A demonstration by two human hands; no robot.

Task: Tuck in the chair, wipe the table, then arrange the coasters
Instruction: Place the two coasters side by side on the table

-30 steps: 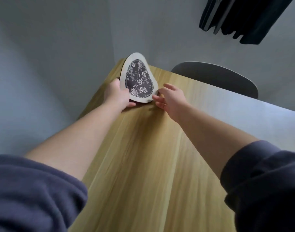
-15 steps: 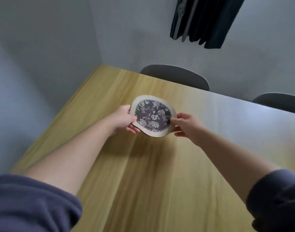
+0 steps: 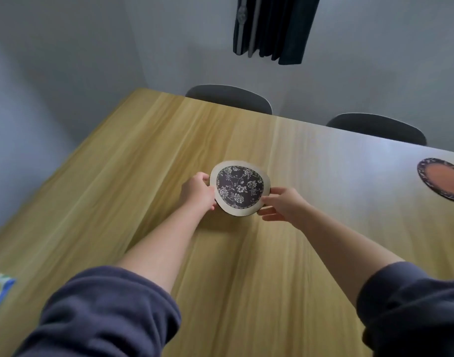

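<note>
Now pinches floral coaster [image 3: 240,190] by opposite rims, left grip [image 3: 197,190] and right grip [image 3: 285,206] equally near, orange coaster [image 3: 442,180] away at right edge of surface [image 3: 143,176].

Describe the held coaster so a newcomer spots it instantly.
On the wooden table, near its middle, the left hand and right hand hold one coaster by its side edges. It has a dark floral centre inside a cream border, unlike the orange-centred coaster near the table's right edge.

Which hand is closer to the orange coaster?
Right. The right hand pinches the floral coaster at its edge facing the orange coaster; the left hand holds the opposite edge, farther away.
</note>
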